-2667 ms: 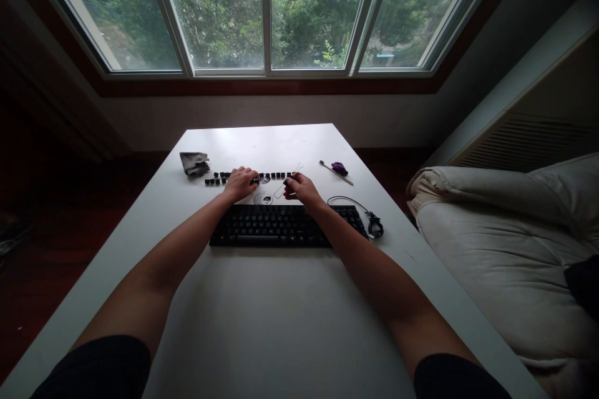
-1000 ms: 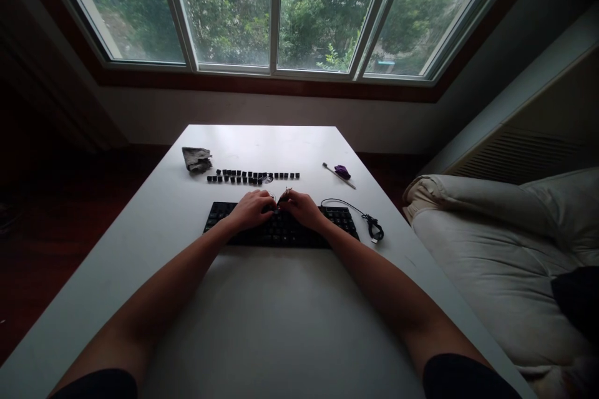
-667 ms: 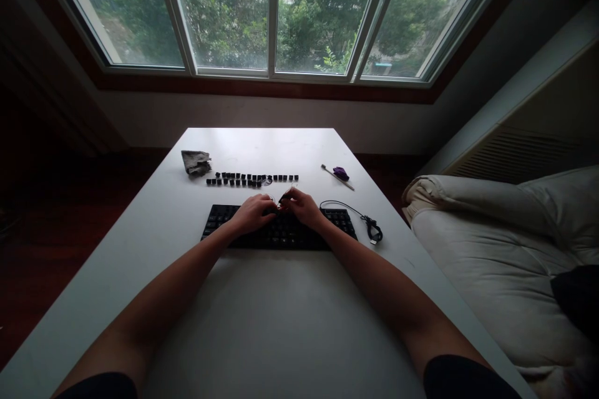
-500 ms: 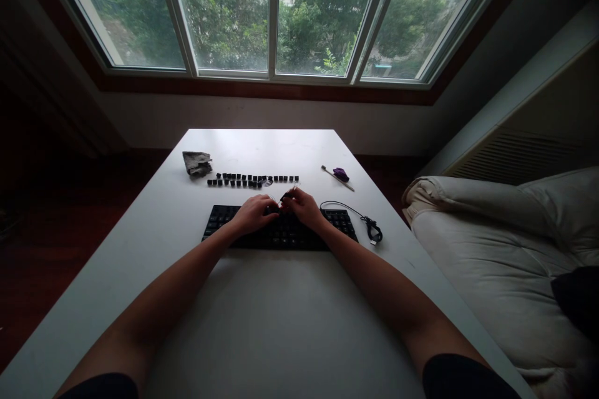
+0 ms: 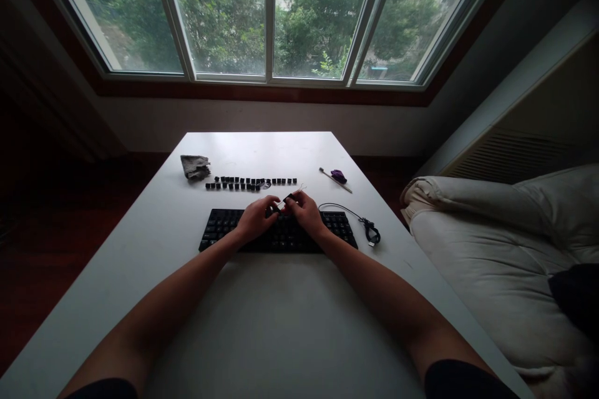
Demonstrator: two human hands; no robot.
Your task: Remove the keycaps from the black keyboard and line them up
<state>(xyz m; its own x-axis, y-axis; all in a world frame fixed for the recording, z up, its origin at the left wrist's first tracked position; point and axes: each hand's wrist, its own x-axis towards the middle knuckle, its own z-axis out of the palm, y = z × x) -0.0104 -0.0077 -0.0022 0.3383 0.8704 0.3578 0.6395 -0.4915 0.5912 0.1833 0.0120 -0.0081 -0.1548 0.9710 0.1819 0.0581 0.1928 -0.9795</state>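
Observation:
A black keyboard (image 5: 219, 228) lies across the white table, partly covered by my hands. Over its upper middle, my right hand (image 5: 306, 212) is closed on a small black keycap puller (image 5: 289, 198), whose thin wires stick out past the fingers. My left hand (image 5: 256, 218) is beside it, fingers curled at the puller's pale lower end; what they pinch there is too small to make out. Behind the keyboard stand two rows of loose black keycaps (image 5: 234, 182). A small wire loop (image 5: 265, 184) lies among them.
A crumpled grey cloth (image 5: 195, 167) lies at the table's back left. At back right are a thin brush (image 5: 337, 181) and a purple bundle (image 5: 339, 176). The keyboard's coiled cable (image 5: 372, 232) rests to the right. A pale sofa (image 5: 496, 249) stands beside the table (image 5: 281, 324).
My hands have lifted slightly off the keys, and the puller's black body and wires show more clearly between them. The whole view has shifted a little.

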